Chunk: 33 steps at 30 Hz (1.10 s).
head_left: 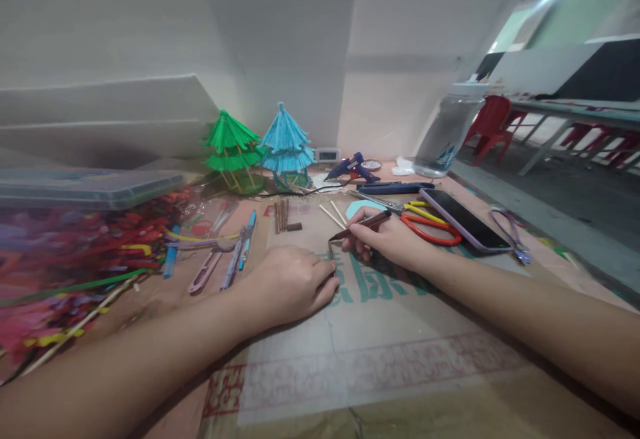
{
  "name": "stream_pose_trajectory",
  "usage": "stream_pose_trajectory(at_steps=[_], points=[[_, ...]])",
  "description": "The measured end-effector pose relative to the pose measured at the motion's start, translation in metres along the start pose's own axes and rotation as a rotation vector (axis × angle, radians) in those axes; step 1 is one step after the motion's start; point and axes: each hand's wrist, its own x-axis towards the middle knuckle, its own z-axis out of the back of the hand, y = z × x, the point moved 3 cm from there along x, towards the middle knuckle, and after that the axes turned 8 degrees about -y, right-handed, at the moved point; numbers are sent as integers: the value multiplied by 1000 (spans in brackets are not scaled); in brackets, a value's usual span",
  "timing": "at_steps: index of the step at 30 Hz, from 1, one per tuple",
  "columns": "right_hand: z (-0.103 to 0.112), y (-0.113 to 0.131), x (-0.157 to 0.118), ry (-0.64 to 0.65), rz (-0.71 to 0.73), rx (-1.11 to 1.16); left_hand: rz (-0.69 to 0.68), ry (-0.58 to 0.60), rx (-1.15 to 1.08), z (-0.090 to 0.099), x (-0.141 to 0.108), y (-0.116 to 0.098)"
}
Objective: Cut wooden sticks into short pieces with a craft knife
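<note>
My right hand [370,236] is closed round a brown marker [367,222], its tip pointing left at a small thin brown stick [331,250]. The lower end of that stick is at the fingertips of my left hand [300,279], which are pressed together on it. Both hands rest over a printed cardboard sheet [310,386]. Beyond my left hand lie several short brown sticks [281,215] side by side, with a brown marker cap [295,227] beside them. Two pale sticks [333,215] lie left of the marker.
Behind stand a green [233,149] and a blue model pavilion [285,142], a glue gun [355,167] and a large bottle [445,136]. Scissors [433,226] and a phone [467,219] lie right; pens, a cutter [206,271] and a box of colourful scraps [90,189] are left.
</note>
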Motion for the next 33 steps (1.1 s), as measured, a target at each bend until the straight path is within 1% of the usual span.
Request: stream_pose_trajectory(at_steps=[4, 11, 20, 22, 24, 29, 33], points=[[0, 2, -1, 29, 6, -44, 6, 11, 2, 0, 0, -1], [-1, 4, -1, -8, -10, -14, 17, 10, -2, -1, 0, -1], [0, -1, -1, -6, -14, -26, 13, 41, 33, -1, 1, -4], [0, -3, 0, 5, -12, -1, 5, 64, 50, -1, 2, -4], [-1, -6, 0, 6, -12, 17, 24, 81, 69, -2, 3, -3], [-1, -9, 1, -3, -29, 39, 17, 89, 64, -5, 4, -2], [2, -3, -1, -53, 9, -19, 82, 132, 10, -5, 4, -1]])
